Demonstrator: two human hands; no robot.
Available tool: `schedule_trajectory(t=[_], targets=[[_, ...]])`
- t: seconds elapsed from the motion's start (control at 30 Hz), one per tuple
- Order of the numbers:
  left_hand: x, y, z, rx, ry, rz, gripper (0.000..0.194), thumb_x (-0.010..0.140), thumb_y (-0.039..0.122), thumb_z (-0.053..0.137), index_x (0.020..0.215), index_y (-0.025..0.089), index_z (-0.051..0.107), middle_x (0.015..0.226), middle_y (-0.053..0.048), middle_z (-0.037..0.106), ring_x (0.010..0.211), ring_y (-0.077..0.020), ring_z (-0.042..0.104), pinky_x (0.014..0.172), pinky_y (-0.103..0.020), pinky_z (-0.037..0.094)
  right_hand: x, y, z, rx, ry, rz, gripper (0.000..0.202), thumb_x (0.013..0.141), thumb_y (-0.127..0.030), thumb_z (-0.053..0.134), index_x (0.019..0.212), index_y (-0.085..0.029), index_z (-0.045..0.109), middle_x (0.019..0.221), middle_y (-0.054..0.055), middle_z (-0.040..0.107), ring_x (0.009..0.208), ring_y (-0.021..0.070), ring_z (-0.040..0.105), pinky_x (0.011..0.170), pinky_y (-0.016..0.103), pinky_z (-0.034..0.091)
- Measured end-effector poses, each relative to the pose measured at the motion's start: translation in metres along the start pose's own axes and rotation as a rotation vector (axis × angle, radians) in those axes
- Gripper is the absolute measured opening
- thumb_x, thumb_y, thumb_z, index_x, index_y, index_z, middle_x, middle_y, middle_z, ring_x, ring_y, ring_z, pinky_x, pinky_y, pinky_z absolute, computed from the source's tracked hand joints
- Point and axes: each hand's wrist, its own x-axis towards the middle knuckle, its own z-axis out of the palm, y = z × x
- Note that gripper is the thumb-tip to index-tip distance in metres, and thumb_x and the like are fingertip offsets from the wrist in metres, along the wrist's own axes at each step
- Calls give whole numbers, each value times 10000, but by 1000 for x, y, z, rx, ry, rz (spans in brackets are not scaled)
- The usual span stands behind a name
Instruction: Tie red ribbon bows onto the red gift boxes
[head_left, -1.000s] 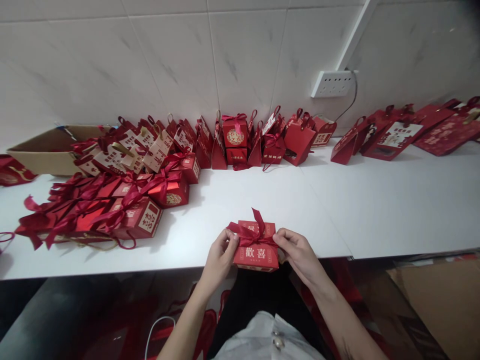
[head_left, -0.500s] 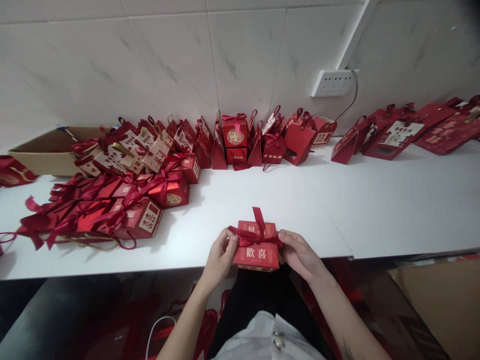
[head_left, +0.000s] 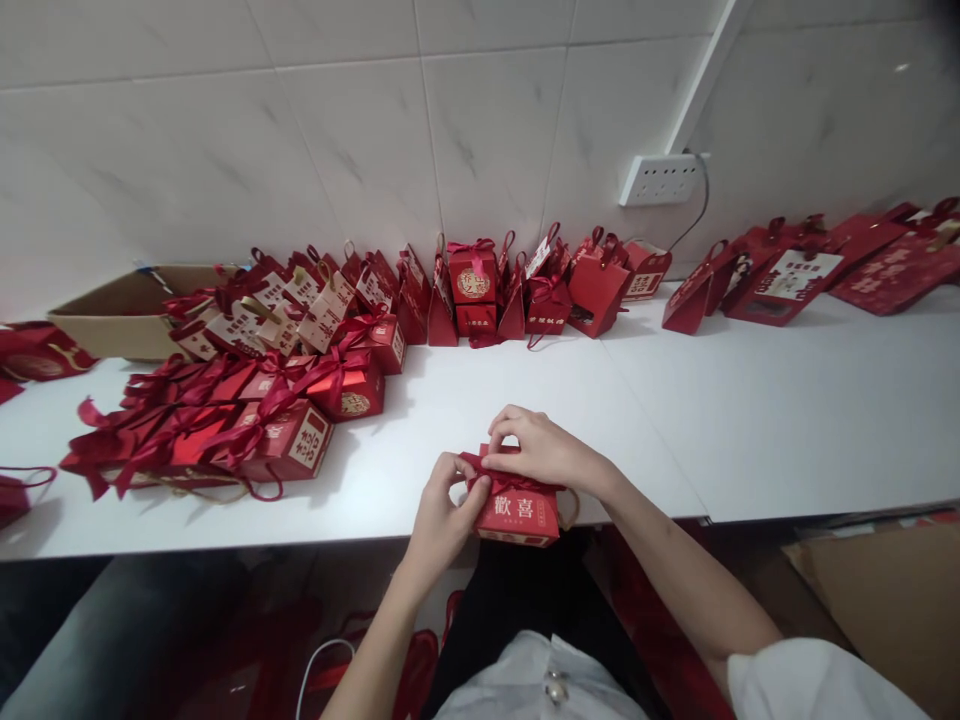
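A small red gift box [head_left: 517,515] with pale characters on its top lies at the table's front edge, a dark red ribbon [head_left: 517,482] across it. My left hand [head_left: 448,505] pinches the ribbon at the box's left side, thumb and forefinger together. Over the back left of the box, my right hand [head_left: 536,450] has its thumb and forefinger pinched on the ribbon too, close to my left fingertips. The ribbon's knot is partly hidden by my fingers. A tan cord loop [head_left: 571,508] sticks out at the box's right side.
Ribboned red boxes [head_left: 281,435] fill the left of the white table [head_left: 652,400]. Behind them are tagged red bags and an open cardboard box [head_left: 112,325]. More red bags [head_left: 780,285] stand at the back right, below a wall socket [head_left: 660,180].
My right hand has moved from the box's right side leftward over its top, to the ribbon near my left hand. The upright ribbon end no longer shows. The view has shifted slightly.
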Motion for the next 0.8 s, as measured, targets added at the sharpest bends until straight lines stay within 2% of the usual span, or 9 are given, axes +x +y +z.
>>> schedule_trajectory(t=[0.07,0.17,0.27,0.37,0.53,0.67,0.73,0.8], targets=[[-2,-2,0,42,0,47,109,834,259,516,762,186,477,790,3,486,774,-133,514,797,-304,460,4,5,3,34,-42,-19,92,750,-229,637,668,-187,647,927,37,617,854,172,585,813,323,420],[-4,-3,-1,143,32,125,37,832,225,521,850,195,510,890,-25,492,890,-161,519,844,-350,464,5,13,8,107,12,-7,86,767,-219,597,709,-183,649,879,31,639,804,154,597,747,278,439],[-4,1,-3,340,65,221,148,822,176,530,959,220,567,1096,-73,471,1105,-218,445,934,-421,416,4,20,10,189,69,69,118,783,-257,571,736,-177,643,796,26,661,732,147,607,684,263,448],[-2,7,-4,449,-26,324,267,829,108,483,1023,256,592,1268,-72,413,1225,-240,354,988,-453,379,5,23,11,288,64,122,117,775,-259,564,734,-176,634,732,17,668,685,145,614,636,249,450],[2,14,-6,504,-179,371,416,817,37,432,1114,288,580,1353,-43,390,1274,-241,314,1037,-480,343,15,29,16,311,130,181,101,756,-237,561,710,-174,625,734,19,668,683,147,611,644,256,454],[3,16,-7,535,-238,354,435,825,43,409,1142,289,578,1379,-42,391,1291,-259,299,1044,-504,323,14,44,12,363,249,186,233,806,-387,542,815,-167,618,848,48,673,783,164,622,749,295,461],[4,16,-8,535,-255,342,421,829,50,398,1132,276,585,1367,-51,411,1277,-260,320,1040,-504,323,8,54,6,391,327,237,320,811,-467,538,890,-166,613,933,71,668,860,180,619,795,317,451],[5,16,-8,524,-261,338,409,831,56,393,1122,265,590,1351,-59,430,1263,-258,338,1038,-500,322,-1,62,1,413,308,332,403,804,-538,530,899,-157,624,942,93,669,867,198,621,783,333,448]])
